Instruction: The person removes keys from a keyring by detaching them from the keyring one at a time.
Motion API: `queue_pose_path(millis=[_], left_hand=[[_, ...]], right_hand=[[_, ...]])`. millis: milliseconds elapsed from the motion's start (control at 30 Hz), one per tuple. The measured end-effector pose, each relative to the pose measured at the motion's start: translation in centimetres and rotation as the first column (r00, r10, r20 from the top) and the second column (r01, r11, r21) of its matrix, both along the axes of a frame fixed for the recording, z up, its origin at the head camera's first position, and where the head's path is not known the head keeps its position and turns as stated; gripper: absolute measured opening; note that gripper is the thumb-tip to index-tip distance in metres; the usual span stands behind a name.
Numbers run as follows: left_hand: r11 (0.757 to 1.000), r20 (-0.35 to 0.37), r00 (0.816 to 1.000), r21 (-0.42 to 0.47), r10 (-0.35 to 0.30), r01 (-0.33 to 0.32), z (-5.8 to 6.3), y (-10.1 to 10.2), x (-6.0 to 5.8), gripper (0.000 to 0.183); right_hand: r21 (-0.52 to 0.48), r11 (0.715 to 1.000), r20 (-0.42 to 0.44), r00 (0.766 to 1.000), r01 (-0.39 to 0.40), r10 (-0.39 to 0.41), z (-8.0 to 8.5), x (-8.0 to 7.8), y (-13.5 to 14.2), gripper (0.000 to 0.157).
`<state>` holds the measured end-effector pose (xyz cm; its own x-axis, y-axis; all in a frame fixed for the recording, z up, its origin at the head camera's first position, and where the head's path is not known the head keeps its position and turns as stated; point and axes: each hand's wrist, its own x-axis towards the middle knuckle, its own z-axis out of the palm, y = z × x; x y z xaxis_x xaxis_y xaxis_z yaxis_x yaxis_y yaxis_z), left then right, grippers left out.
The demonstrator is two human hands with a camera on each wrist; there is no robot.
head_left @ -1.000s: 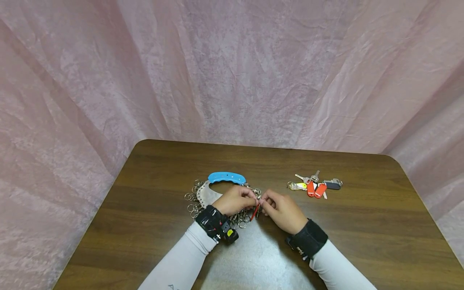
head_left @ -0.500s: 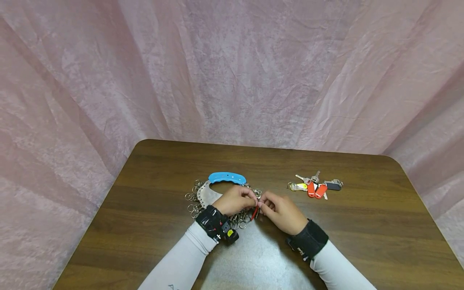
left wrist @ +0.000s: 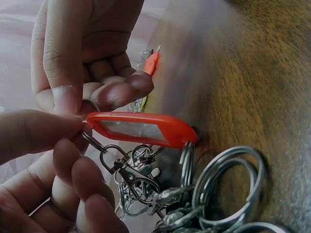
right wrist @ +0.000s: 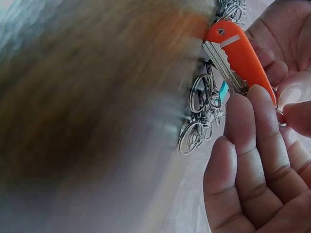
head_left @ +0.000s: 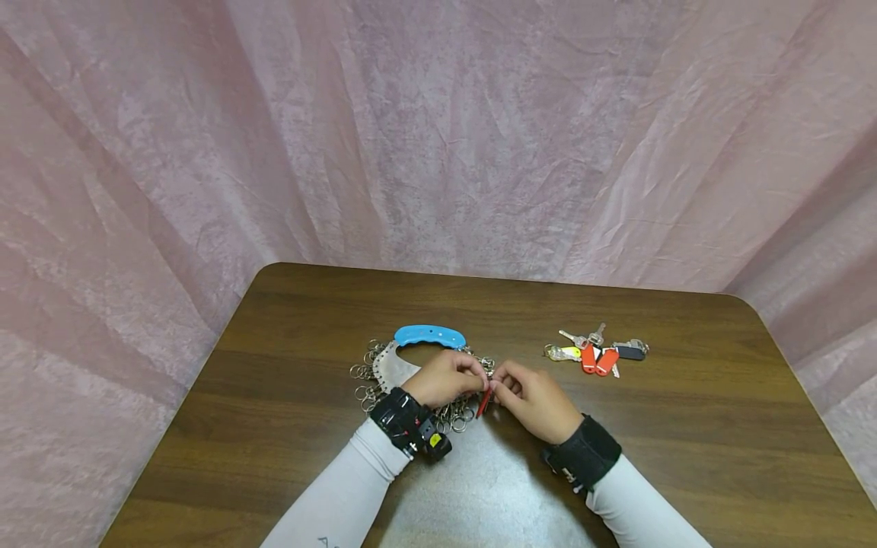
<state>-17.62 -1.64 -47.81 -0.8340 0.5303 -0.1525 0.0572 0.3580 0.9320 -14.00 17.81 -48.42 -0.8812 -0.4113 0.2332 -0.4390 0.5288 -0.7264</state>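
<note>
A curved metal key holder with a blue handle (head_left: 429, 336) and a grey plate (head_left: 393, 371) lies on the table, ringed by swivel clasps and split rings. Over its right side, my left hand (head_left: 447, 377) pinches a split ring (left wrist: 93, 142) that hangs from a swivel clasp (left wrist: 116, 162). Close against it, my right hand (head_left: 536, 399) pinches at the small ring end of a red key tag (left wrist: 172, 128). A silver key (right wrist: 226, 65) hangs beside the tag in the right wrist view. Fingertips hide where the two rings meet.
To the right lies a bunch of keys with red tags (head_left: 606, 361), a yellow-marked key (head_left: 569, 352) and a dark tag (head_left: 630, 352). The brown wooden table (head_left: 699, 411) ends at a pink curtain (head_left: 438, 152).
The red tag has turned slightly beneath the fingertips, and its red side shows differently. Both hands stay in nearly the same place, with small movements of the right fingers.
</note>
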Motion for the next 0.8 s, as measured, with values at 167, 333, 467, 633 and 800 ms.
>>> queue_pose_path(millis=[167,333,467,633,800], left_hand=[[1.0,0.017,1.0,0.018,-0.006,0.006,-0.07,0.0,0.06,0.004],[1.0,0.023,1.0,0.012,-0.012,0.012,-0.2,0.02,0.03,0.006],[1.0,0.004,1.0,-0.009,-0.019,0.019,-0.07,-0.03,0.05,0.004],[0.999,-0.004,1.0,-0.028,-0.02,0.02,0.05,-0.11,0.08,0.004],[0.999,-0.025,0.999,-0.044,-0.031,0.03,-0.05,-0.18,-0.02,0.005]], right_hand=[[0.0,1.0,0.016,1.0,0.025,-0.025,0.02,0.02,-0.08,0.007],[0.02,0.998,0.029,0.998,0.064,-0.064,-0.01,0.01,-0.16,0.004],[0.038,0.995,0.042,0.995,0.088,-0.09,0.04,0.0,-0.2,0.007],[0.044,0.994,0.058,0.993,0.102,-0.105,0.17,0.01,-0.24,0.01],[0.025,0.997,0.044,0.996,0.074,-0.075,0.08,0.02,-0.28,0.005]])
